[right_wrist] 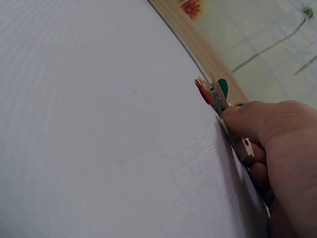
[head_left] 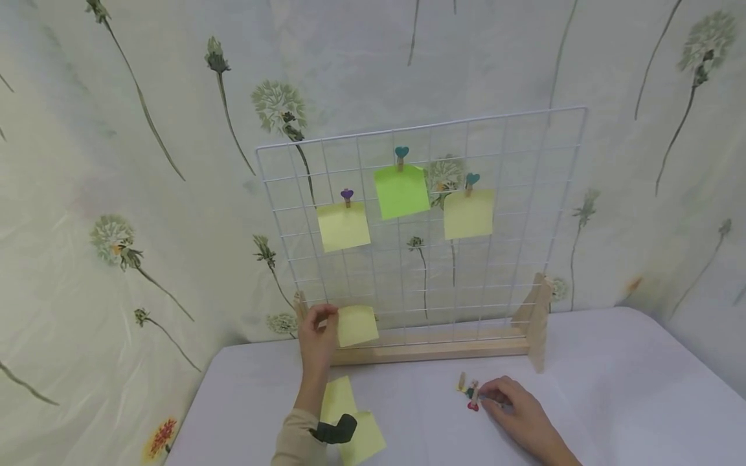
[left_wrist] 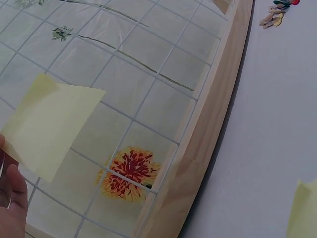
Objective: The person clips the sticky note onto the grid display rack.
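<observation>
My left hand (head_left: 318, 333) pinches a pale yellow sticky note (head_left: 358, 327) by its left edge, in front of the lower left of a white wire grid (head_left: 429, 304). In the left wrist view that note (left_wrist: 54, 126) hangs close before the wires. Over the white table, my right hand (head_left: 521, 414) has its thumb and fingers curled beside a few mini clothespins (head_left: 473, 396) with coloured tops. From the right wrist, the wooden end of a clothespin (right_wrist: 245, 148) shows between thumb and fingers, the rest hidden; a red and green cluster (right_wrist: 214, 93) lies just past the thumb.
Higher on the grid, heart-topped clothespins hold a yellow note (head_left: 344, 226), a green note (head_left: 402, 193) and another yellow note (head_left: 469, 215). A wooden stand (head_left: 431, 351) supports the grid. Loose yellow notes (head_left: 366, 437) lie on the table (head_left: 425, 414) by my left forearm.
</observation>
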A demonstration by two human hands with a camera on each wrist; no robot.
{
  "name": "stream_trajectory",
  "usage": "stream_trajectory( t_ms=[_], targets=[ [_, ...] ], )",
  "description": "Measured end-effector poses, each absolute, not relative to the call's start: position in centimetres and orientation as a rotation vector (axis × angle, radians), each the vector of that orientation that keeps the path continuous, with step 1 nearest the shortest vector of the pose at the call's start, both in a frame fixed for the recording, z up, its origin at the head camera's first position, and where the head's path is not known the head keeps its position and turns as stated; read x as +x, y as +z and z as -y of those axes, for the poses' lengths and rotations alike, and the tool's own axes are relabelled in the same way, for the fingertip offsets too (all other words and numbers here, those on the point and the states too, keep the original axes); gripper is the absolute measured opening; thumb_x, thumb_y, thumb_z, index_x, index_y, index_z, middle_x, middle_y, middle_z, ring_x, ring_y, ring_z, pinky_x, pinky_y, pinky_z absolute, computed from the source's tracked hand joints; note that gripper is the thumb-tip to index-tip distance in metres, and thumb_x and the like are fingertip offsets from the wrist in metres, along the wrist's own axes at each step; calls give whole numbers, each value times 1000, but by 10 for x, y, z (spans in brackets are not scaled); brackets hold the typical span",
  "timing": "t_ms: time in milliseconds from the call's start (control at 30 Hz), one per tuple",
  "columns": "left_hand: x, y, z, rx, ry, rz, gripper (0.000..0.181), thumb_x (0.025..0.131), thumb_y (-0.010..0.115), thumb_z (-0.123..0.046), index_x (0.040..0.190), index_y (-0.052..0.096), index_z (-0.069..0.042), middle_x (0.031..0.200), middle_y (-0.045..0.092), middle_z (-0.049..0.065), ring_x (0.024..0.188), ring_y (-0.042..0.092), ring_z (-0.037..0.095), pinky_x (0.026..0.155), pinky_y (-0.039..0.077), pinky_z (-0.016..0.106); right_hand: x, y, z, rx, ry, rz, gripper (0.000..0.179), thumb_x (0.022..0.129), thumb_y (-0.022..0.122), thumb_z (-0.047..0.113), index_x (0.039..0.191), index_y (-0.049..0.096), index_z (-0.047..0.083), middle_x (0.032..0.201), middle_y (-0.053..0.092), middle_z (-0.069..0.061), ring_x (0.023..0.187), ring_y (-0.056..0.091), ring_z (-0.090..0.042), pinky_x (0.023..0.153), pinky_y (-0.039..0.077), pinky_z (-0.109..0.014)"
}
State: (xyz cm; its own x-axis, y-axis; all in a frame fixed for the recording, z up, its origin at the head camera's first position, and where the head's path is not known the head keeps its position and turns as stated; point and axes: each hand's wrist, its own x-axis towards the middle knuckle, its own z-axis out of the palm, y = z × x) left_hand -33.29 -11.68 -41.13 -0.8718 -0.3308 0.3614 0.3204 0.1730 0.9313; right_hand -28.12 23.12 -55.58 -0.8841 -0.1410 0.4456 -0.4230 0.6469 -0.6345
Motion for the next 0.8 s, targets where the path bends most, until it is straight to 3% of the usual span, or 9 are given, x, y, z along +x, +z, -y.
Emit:
stream_trajectory(
  t_ms=[300,467,633,800],
  targets=[
    [-337,-409,120,-9,-1751,1968,9,89,60,-2,96,63,2,100,66,13,95,59,17,73,47,19,-282,-558,-231,418,1037,2535,22,84,69,11,100,61,22,93,61,17,86,57,5,74,51,-20],
    [-338,-404,121,-42,-1751,1966,10,89,60,-2,97,63,4,101,66,15,96,59,19,75,47,19,-282,-555,-232,326,1071,2587,14,92,60,19,106,60,23,99,64,14,91,56,2,75,49,-23],
    [-338,-399,121,-65,-1755,1948,10,89,60,-3,96,63,3,101,66,15,96,59,19,75,48,19,-282,-552,-235,255,1198,2626,18,101,43,27,115,54,23,88,65,14,84,60,1,76,49,-24],
    [-338,-396,120,-98,-1754,1930,11,89,60,-3,97,63,5,101,65,17,93,59,15,73,48,18,-283,-553,-236,298,1344,2534,20,103,36,17,107,56,16,77,58,9,73,56,-3,69,47,-21]
  ],
)
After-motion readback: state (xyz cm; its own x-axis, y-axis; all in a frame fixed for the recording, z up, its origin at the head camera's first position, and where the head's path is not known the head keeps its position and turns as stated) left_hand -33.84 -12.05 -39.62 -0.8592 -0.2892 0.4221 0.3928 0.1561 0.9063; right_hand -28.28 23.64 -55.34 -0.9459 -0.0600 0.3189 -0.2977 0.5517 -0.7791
